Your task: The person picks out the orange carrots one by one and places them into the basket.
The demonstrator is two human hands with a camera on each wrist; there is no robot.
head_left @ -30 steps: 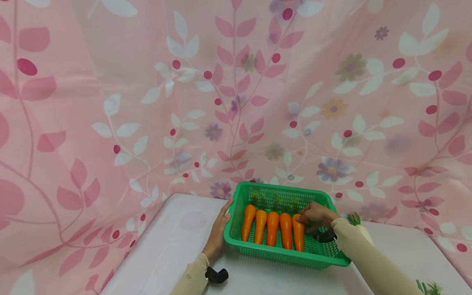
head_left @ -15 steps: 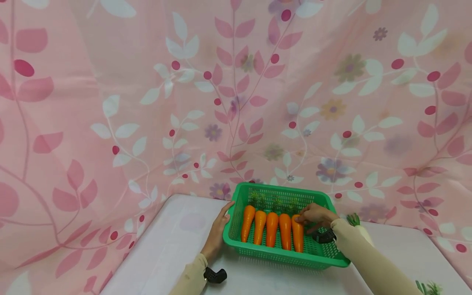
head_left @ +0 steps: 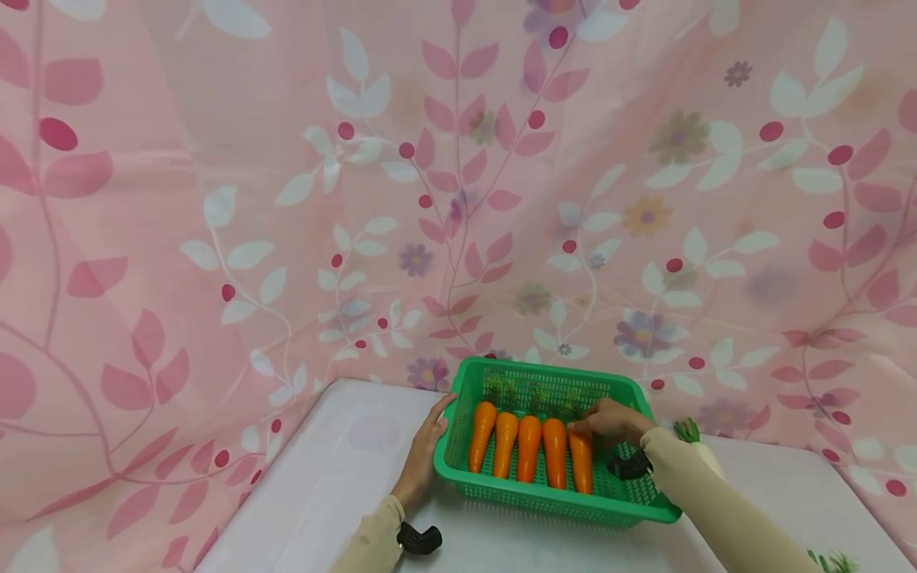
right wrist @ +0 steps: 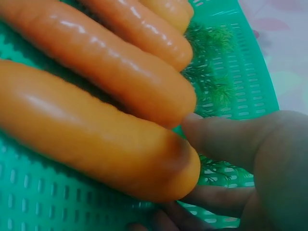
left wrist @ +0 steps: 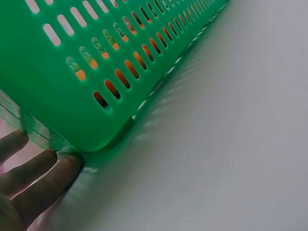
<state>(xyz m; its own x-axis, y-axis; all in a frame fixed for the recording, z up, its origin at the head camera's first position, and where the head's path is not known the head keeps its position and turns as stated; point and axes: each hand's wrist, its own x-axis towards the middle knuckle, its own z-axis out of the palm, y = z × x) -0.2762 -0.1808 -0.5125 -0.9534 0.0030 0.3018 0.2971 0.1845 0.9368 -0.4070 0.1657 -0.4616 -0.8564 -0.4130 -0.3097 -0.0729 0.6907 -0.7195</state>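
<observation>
Several orange carrots lie side by side in a green plastic basket (head_left: pixel 544 492), their feathery green tops at its far wall. My right hand (head_left: pixel 612 422) reaches inside and pinches the thick top end of the rightmost carrot (head_left: pixel 581 465). In the right wrist view the thumb (right wrist: pixel 216 137) is on one side of this carrot's end and the fingers curl beneath the other. My left hand (head_left: pixel 423 454) rests against the basket's left side. The left wrist view shows its fingers (left wrist: pixel 45 185) fairly straight along the basket's lower corner.
A white radish (head_left: pixel 705 456) with green stems lies right of the basket, partly behind my right sleeve. More green leaves (head_left: pixel 834 562) show at the lower right edge. The table (head_left: pixel 286 493) is white, backed by a pink floral curtain (head_left: pixel 387 199).
My right thumb has shifted slightly left across the top end of the rightmost carrot, and that carrot's tip has moved a little right. The left hand and basket stay in place.
</observation>
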